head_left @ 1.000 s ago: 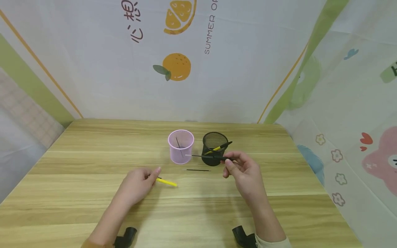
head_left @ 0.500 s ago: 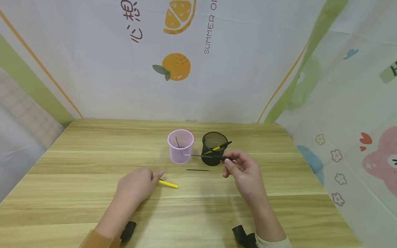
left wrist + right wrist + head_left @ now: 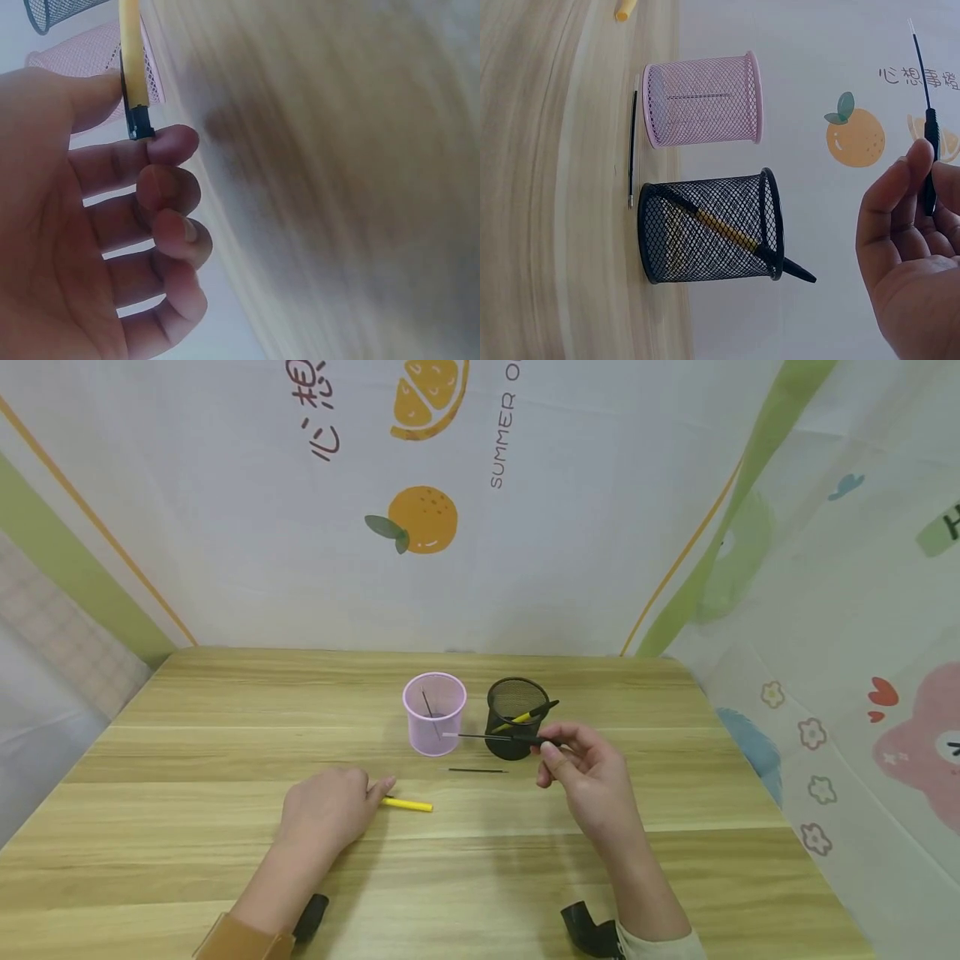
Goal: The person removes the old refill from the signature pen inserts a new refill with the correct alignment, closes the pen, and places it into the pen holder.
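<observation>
My left hand (image 3: 330, 810) pinches a yellow pen barrel (image 3: 133, 52) between thumb and index finger, low over the table. The barrel has a black clip and a black end, and in the head view its yellow end points right. Thumb and fingers of my right hand (image 3: 592, 777) hold the black grip section (image 3: 931, 142) of a pen, from which a thin refill (image 3: 921, 67) sticks out. In the head view this refill points left, across the black mesh pen holder (image 3: 712, 187) and over the front of the pink mesh pen holder (image 3: 705, 135).
Inside the black holder leans a yellow and black pen (image 3: 542, 710). A thin dark refill (image 3: 428, 703) stands in the pink holder. Another refill (image 3: 477, 770) lies on the wooden table (image 3: 480, 877) before the holders. Behind them hangs a printed white cloth (image 3: 555, 552).
My left hand has shifted slightly right and turned a little, with the yellow barrel still pinched. The right hand holds its place with the pen grip and refill.
</observation>
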The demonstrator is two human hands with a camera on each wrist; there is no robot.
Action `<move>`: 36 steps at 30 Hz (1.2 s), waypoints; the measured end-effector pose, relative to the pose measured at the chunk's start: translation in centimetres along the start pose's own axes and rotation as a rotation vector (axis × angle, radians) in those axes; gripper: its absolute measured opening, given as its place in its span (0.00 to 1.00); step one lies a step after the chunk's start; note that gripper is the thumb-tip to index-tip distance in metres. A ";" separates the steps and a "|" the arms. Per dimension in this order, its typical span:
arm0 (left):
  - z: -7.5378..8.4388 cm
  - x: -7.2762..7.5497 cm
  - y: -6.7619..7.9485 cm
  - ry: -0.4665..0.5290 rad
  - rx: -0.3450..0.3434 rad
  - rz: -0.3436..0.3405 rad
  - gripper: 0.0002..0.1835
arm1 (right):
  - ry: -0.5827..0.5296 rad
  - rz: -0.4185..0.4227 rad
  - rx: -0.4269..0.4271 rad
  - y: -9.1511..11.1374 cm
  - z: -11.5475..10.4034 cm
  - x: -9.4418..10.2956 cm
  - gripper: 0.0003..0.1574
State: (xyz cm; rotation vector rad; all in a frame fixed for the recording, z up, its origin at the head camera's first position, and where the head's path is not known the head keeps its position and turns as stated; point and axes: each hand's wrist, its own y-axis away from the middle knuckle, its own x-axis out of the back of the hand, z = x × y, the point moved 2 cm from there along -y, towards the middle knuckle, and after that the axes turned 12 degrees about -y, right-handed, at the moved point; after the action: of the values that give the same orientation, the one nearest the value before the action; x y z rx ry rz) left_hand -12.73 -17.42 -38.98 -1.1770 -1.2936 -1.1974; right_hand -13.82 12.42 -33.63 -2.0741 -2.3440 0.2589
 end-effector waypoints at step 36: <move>0.6 2.3 0.8 -0.007 -0.044 0.076 0.22 | 0.038 -0.026 -0.009 0.1 0.0 -0.3 0.09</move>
State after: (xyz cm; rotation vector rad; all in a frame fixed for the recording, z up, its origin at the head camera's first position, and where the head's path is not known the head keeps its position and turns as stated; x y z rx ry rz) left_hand -12.04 -16.70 -36.68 -1.2519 -1.2228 -1.1722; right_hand -13.71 12.18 -33.63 -2.0329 -2.3531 0.2074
